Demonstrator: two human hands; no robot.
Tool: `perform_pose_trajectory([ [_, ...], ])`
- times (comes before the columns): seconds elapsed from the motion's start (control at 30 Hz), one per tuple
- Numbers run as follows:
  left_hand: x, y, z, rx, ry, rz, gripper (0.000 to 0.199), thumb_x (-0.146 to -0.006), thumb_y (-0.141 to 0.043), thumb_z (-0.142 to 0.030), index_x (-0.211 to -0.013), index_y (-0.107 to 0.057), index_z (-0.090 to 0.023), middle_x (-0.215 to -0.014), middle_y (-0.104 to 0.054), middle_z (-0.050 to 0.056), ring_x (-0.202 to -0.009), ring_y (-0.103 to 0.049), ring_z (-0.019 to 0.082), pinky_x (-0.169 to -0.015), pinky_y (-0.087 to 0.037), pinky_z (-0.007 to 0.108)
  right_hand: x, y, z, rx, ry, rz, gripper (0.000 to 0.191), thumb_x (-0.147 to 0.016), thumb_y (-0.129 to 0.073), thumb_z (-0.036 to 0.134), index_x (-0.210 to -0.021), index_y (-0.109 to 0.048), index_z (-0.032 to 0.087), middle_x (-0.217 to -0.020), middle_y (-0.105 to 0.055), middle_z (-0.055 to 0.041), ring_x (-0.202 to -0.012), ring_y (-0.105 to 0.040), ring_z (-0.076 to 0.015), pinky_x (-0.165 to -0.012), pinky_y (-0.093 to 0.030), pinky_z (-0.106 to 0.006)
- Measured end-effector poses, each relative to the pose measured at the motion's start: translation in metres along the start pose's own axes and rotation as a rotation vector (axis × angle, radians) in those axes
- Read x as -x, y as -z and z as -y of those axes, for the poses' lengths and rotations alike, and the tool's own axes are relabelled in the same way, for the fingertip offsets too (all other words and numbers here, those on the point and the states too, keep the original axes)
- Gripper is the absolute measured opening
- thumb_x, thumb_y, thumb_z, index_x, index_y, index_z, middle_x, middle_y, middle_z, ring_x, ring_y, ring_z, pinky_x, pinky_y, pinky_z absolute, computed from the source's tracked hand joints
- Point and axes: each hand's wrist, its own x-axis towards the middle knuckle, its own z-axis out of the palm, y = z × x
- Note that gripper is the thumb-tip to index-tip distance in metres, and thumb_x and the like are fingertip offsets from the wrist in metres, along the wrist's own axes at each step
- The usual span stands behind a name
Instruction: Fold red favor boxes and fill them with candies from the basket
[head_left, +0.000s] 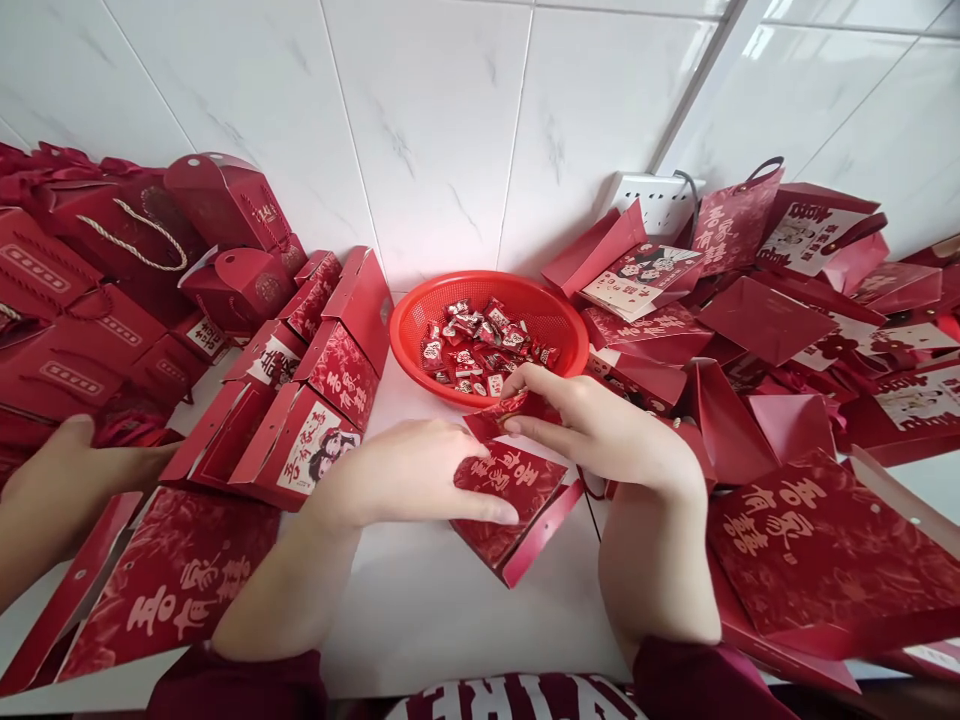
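A red box with pale lettering (517, 485) is tilted above the white table, and my left hand (420, 475) grips it with the thumb on its front face. My right hand (585, 420) pinches a red flap (499, 415) at the far end of that box, thumb and fingers closed on it. Just beyond both hands, a red plastic basket (401, 335) holds a heap of small wrapped sweets (480, 340). What lies inside the held box is hidden.
Closed red boxes (349, 375) stand in rows to the left, beside gift bags (120, 230). Flattened and folded red bags (765, 320) pile up at the right, near a white power socket (652, 200). Another person's hand (67, 480) reaches in at the far left.
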Motion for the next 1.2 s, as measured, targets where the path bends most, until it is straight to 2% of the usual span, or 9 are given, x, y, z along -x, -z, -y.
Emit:
perform_pose_trajectory([
  [0.13, -0.002, -0.020, -0.020, -0.098, -0.006, 0.108, 0.068, -0.074, -0.060, -0.069, -0.125, -0.058, -0.024, -0.116, -0.066, 0.009, -0.100, -0.063, 0.030, -0.079, -0.044, 0.034, -0.003, -0.002, 0.002, 0.000, -0.017, -0.152, 0.012, -0.092, -0.055, 0.026, -0.104, -0.054, 0.023, -0.092, -0.066, 0.0003, -0.077, -0.060, -0.0166, -0.072, -0.043, -0.028],
  [0.27, -0.013, -0.070, -0.033, -0.143, -0.104, 0.092, 0.105, -0.065, -0.067, -0.071, -0.147, -0.027, -0.017, -0.143, -0.043, 0.020, -0.129, -0.043, 0.038, -0.102, -0.036, 0.048, -0.014, -0.016, 0.004, 0.017, -0.055, -0.329, 0.015, -0.093, -0.055, 0.031, -0.105, -0.051, 0.022, -0.072, -0.059, 0.0041, -0.058, -0.053, -0.0136, -0.061, -0.039, -0.026],
  [0.33, -0.019, -0.094, -0.035, -0.193, -0.212, 0.162, 0.098, -0.066, -0.069, -0.065, -0.142, -0.034, -0.014, -0.134, -0.050, 0.021, -0.125, -0.045, 0.039, -0.104, -0.033, 0.053, -0.018, -0.022, 0.005, 0.017, -0.052, -0.360, 0.016, -0.093, -0.055, 0.032, -0.106, -0.051, 0.023, -0.066, -0.055, 0.0061, -0.051, -0.048, -0.0121, -0.058, -0.037, -0.025],
  [0.43, -0.026, -0.108, -0.029, -0.287, -0.238, 0.292, 0.037, -0.080, -0.062, -0.032, -0.111, -0.058, -0.013, -0.101, -0.065, 0.013, -0.095, -0.063, 0.031, -0.087, -0.046, 0.045, -0.017, -0.022, 0.007, 0.002, -0.021, -0.387, 0.017, -0.092, -0.056, 0.032, -0.106, -0.053, 0.023, -0.075, -0.060, 0.0038, -0.055, -0.051, -0.0121, -0.060, -0.039, -0.025],
  [0.53, -0.031, -0.094, -0.019, -0.334, -0.236, 0.288, 0.014, -0.081, -0.051, -0.013, -0.091, -0.062, -0.015, -0.088, -0.065, 0.009, -0.080, -0.065, 0.025, -0.078, -0.049, 0.039, -0.012, -0.015, 0.007, -0.015, -0.003, -0.435, 0.018, -0.092, -0.057, 0.032, -0.107, -0.055, 0.022, -0.094, -0.066, -0.0016, -0.074, -0.059, -0.0160, -0.067, -0.042, -0.025],
  [0.63, -0.035, -0.079, -0.011, -0.319, -0.301, 0.330, 0.023, -0.076, -0.067, -0.024, -0.097, -0.064, -0.017, -0.096, -0.065, 0.008, -0.096, -0.062, 0.026, -0.098, -0.043, 0.047, -0.007, -0.009, 0.007, -0.035, 0.025, -0.490, 0.019, -0.093, -0.056, 0.033, -0.108, -0.056, 0.021, -0.102, -0.066, -0.0033, -0.083, -0.061, -0.0180, -0.073, -0.044, -0.027],
  [0.9, -0.046, -0.089, -0.006, -0.448, -0.249, 0.475, 0.006, -0.071, -0.068, -0.014, -0.077, -0.066, -0.016, -0.079, -0.066, 0.004, -0.081, -0.063, 0.022, -0.102, -0.038, 0.046, -0.001, -0.005, 0.008, -0.083, 0.018, -0.538, 0.022, -0.092, -0.058, 0.035, -0.110, -0.057, 0.022, -0.105, -0.066, -0.0032, -0.083, -0.062, -0.0169, -0.069, -0.045, -0.027],
  [1.07, -0.029, -0.031, -0.002, -0.244, -0.124, 0.081, 0.013, -0.086, -0.057, -0.029, -0.078, -0.061, -0.019, -0.080, -0.063, 0.001, -0.070, -0.057, 0.016, -0.063, -0.038, 0.027, 0.008, 0.003, 0.007, -0.236, 0.031, -0.667, 0.023, -0.091, -0.060, 0.036, -0.111, -0.058, 0.024, -0.111, -0.064, -0.0050, -0.091, -0.063, -0.0190, -0.073, -0.048, -0.028],
  [1.2, -0.020, -0.001, 0.005, -0.075, 0.092, -0.195, 0.023, -0.089, -0.050, -0.034, -0.073, -0.052, -0.018, -0.069, -0.056, -0.002, -0.061, -0.051, 0.013, -0.055, -0.032, 0.024, 0.009, 0.008, -0.002, -0.249, 0.060, -0.709, 0.022, -0.088, -0.064, 0.037, -0.103, -0.055, 0.024, -0.101, -0.063, -0.0031, -0.086, -0.063, -0.0180, -0.068, -0.048, -0.028],
])
